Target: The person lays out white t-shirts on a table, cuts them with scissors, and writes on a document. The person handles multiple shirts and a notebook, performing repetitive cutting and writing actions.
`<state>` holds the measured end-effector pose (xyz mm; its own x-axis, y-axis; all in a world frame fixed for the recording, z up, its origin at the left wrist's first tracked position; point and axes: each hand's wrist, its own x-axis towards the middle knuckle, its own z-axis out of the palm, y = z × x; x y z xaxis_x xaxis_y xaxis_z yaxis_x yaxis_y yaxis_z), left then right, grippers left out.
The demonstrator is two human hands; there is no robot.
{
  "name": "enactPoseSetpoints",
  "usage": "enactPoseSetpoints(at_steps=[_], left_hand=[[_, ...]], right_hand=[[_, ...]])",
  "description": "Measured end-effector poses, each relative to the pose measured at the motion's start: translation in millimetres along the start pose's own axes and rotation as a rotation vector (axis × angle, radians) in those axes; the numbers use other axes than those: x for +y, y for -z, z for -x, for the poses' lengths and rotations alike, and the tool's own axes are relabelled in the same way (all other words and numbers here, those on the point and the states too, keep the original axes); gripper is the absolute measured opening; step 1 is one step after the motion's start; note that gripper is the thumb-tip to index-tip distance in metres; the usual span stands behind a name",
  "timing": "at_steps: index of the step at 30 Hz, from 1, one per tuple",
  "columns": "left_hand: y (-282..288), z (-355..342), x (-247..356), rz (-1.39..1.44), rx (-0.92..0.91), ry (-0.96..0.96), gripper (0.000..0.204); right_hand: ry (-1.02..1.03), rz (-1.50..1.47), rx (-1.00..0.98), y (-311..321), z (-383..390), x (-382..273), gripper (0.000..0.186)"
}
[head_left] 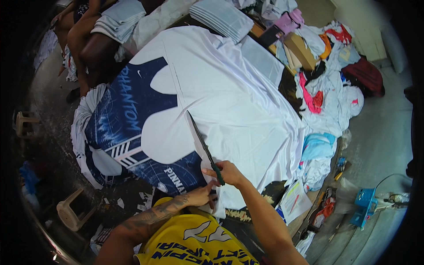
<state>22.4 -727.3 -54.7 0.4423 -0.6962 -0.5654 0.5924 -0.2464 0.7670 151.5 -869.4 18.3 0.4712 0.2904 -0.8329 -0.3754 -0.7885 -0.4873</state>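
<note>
My right hand [229, 173] is closed round the dark handles of a pair of long fabric scissors [202, 140]. The blades point away from me and lie along the white fabric [229, 106], just right of the blue printed part. A slit runs through the cloth beyond their tip. Close to the handles, my left hand [202, 195] grips the near edge of the fabric, its fingertips partly hidden. The navy jersey print [145, 95], with pale armhole and neck shapes, spreads to the left and drapes over the table's side.
Folded pale cloth stacks [221, 18] sit at the far edge. Loose garments [329, 97] and an open cardboard box [302, 51] are to the right. A paper sheet [295, 201] lies near right. Plastic stools [73, 210] stand left; a person's legs [79, 48] show far left.
</note>
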Motion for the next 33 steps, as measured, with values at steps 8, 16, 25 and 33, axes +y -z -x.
enactPoseSetpoints(at_steps=[8,16,25,33], left_hand=[[28.4,-60.8,10.2,0.032,-0.314,0.169,0.040],[6.9,-57.9,6.4,-0.100,-0.537,0.236,0.046],[-28.3,-80.4,-22.5,-0.071,-0.631,0.304,0.045],[-10.9,-78.5,24.0,-0.334,-0.771,0.413,0.057]], right_hand=[[-0.104,0.070,-0.055,19.5,-20.7,-65.1,0.069],[-0.078,0.124,-0.005,13.5,-16.7,-49.1,0.081],[-0.039,0.043,0.081,35.0,-114.0,-177.3,0.081],[0.079,0.053,0.101,76.8,-221.8,-269.5,0.082]])
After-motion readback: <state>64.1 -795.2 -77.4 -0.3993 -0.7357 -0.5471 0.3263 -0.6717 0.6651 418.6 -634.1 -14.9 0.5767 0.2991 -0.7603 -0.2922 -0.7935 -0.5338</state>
